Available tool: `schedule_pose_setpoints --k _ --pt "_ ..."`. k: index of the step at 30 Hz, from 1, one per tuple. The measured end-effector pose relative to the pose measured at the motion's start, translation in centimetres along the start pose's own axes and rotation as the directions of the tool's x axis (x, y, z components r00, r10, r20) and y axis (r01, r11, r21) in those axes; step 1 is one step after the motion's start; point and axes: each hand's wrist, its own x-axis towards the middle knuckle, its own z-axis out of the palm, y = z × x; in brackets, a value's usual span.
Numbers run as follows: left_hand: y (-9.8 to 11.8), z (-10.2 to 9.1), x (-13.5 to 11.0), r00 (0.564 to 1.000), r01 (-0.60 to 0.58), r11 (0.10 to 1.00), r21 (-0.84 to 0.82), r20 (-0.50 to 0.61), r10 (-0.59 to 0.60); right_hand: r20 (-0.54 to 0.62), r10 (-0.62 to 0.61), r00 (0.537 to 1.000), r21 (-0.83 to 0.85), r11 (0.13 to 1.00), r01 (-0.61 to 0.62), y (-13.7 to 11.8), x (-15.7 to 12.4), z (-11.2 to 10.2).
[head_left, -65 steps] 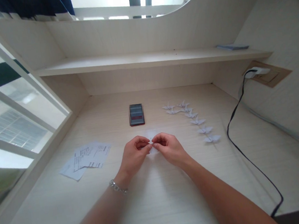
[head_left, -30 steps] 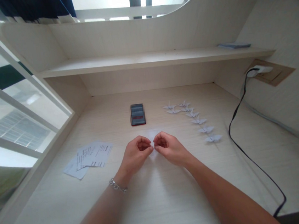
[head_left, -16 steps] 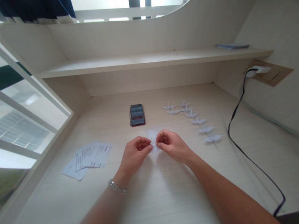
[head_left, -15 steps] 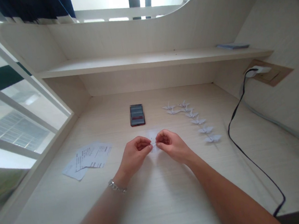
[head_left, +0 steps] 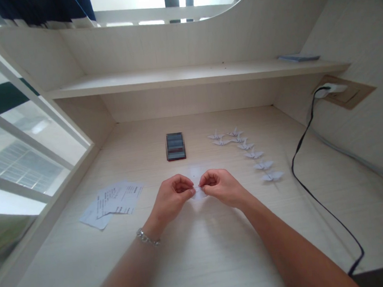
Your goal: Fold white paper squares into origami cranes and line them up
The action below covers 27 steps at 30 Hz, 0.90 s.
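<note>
My left hand (head_left: 172,198) and my right hand (head_left: 221,188) meet over the middle of the desk, fingers curled and pinched on a small white folded paper (head_left: 196,186) held between them. Most of the paper is hidden by the fingers. A silver bracelet (head_left: 147,238) sits on my left wrist. Behind the hands lies a dark phone (head_left: 175,146) flat on the desk. To the right, several white folded paper cranes (head_left: 253,154) lie in a curved row.
Printed paper sheets (head_left: 114,203) lie at the left. A black cable (head_left: 315,196) runs from a wall plug (head_left: 330,88) across the desk's right side to the front edge. A shelf (head_left: 184,76) spans the back, with a flat blue item (head_left: 299,57).
Both hands stay pinched together on the paper with only slight finger shifts. The view has tilted a little.
</note>
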Motion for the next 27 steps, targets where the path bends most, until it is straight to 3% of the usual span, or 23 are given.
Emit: schedule_pose_setpoints --k 11,16,21,27 --pt "0.58 -0.01 0.06 0.997 0.071 0.995 -0.066 -0.006 -0.072 -0.025 -0.015 1.0 0.049 0.999 0.016 0.1 0.0 0.0" --pt "0.48 0.17 0.02 0.998 0.051 0.999 -0.019 -0.031 -0.051 -0.034 -0.025 0.999 0.059 0.998 0.027 0.35 0.17 -0.07" --pt "0.51 -0.07 -0.04 0.998 0.056 0.998 -0.028 -0.029 -0.057 -0.004 0.043 0.999 0.184 0.982 -0.041 0.39 0.4 -0.39" --pt "0.23 -0.09 0.11 0.995 0.063 0.995 -0.074 -0.076 -0.068 -0.064 0.091 0.994 0.309 0.949 -0.067 0.14 0.36 -0.03"
